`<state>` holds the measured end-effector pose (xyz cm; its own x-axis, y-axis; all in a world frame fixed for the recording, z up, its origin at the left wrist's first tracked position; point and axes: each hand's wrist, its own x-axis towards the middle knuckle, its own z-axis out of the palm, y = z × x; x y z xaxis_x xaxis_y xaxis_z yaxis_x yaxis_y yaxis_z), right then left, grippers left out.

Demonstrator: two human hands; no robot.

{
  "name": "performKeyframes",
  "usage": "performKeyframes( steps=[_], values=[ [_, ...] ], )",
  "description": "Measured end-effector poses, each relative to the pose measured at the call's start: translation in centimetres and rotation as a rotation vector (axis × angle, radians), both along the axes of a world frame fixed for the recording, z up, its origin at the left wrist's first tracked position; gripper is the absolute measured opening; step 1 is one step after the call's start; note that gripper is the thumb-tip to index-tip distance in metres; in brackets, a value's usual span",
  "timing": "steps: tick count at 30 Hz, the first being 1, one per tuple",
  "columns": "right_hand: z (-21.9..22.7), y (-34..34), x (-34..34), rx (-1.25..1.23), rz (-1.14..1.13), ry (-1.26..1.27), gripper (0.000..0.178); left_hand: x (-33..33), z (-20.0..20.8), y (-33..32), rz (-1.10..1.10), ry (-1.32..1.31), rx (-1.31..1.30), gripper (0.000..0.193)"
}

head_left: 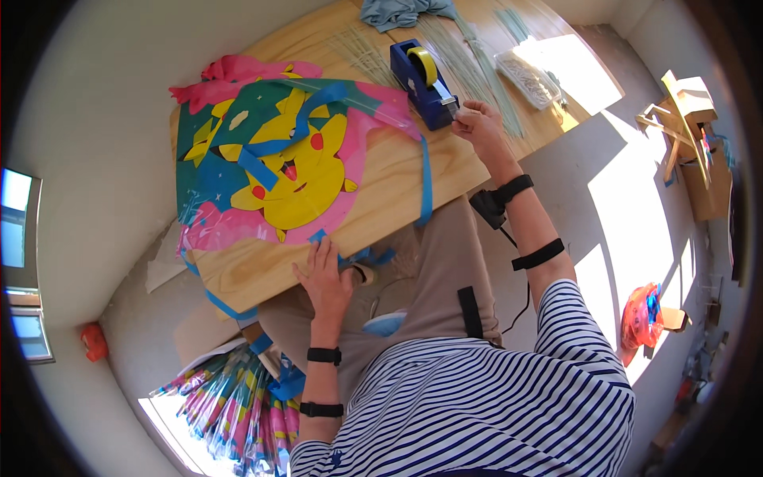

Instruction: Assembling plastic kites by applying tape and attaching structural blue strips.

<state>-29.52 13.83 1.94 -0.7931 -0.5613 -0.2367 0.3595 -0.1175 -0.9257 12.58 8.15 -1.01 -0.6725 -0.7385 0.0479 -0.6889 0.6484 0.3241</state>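
Observation:
A thin plastic kite sheet (306, 203), pink and green with yellow cartoon figures, lies spread over the left part of the wooden table (381, 211). Blue ribbon strips (310, 111) run across it and hang over the table's edges. My left hand (326, 282) rests at the near edge, fingers stretched out, their tips by a small blue piece on the sheet's border. At the cutter end of a dark blue tape dispenser (425, 87), which holds a yellow-cored roll, my right hand (479, 127) pinches the end of the clear tape (452, 109).
Pale thin rods (469, 56) lie across the far side of the table, with a clear box of white pieces (531, 79) and a light blue cloth (405, 11). Folded colourful plastic bundles (234, 397) are at lower left. A red bag (640, 318) sits on the floor right.

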Motion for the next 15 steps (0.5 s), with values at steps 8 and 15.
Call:
performKeyframes(
  steps=[8, 15],
  values=[
    [-1.3, 0.9, 1.4, -0.024, -0.027, -0.316, 0.021, 0.2, -0.3, -0.1, -0.006, 0.012, -0.013, 0.061],
    [-1.0, -1.8, 2.8, -0.121, -0.174, -0.426, 0.012, 0.1, 0.2, -0.1, 0.010, -0.013, 0.000, 0.060]
  ],
)
